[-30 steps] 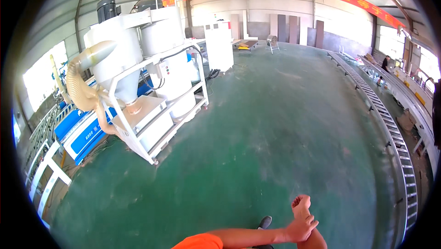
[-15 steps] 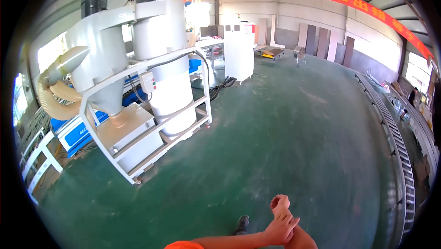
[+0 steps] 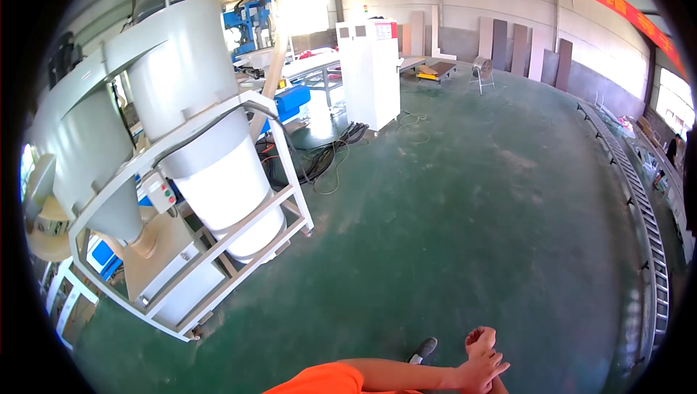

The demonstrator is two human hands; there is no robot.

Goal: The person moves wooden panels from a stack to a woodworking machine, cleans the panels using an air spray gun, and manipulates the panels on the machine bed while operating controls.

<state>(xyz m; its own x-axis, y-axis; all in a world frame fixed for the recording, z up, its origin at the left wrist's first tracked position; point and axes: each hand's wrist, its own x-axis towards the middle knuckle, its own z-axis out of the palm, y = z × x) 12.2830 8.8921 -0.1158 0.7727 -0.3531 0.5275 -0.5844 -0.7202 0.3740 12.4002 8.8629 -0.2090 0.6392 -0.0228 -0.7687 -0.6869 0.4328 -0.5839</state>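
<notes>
My left hand reaches across from an orange sleeve and is wrapped round my right forearm, just below the wrist. My right hand points away from me with its fingers curled into a loose fist, and nothing shows in it. Most of the right forearm is hidden under the left hand and the picture's lower edge. Both hands are held out over the green floor, touching no tool or machine. One dark shoe shows to the left of them.
On the left stands a grey-and-white dust collector on a metal frame with a button box. Black cables lie by a white cabinet. Farther off are a drum fan and leaning panels. A roller conveyor runs along the right.
The dust collector now appears nearer and farther left, and the cabinet looks larger. My clasped arms have shifted right and lower in view, and more orange sleeve shows. The left hand's hold stays.
</notes>
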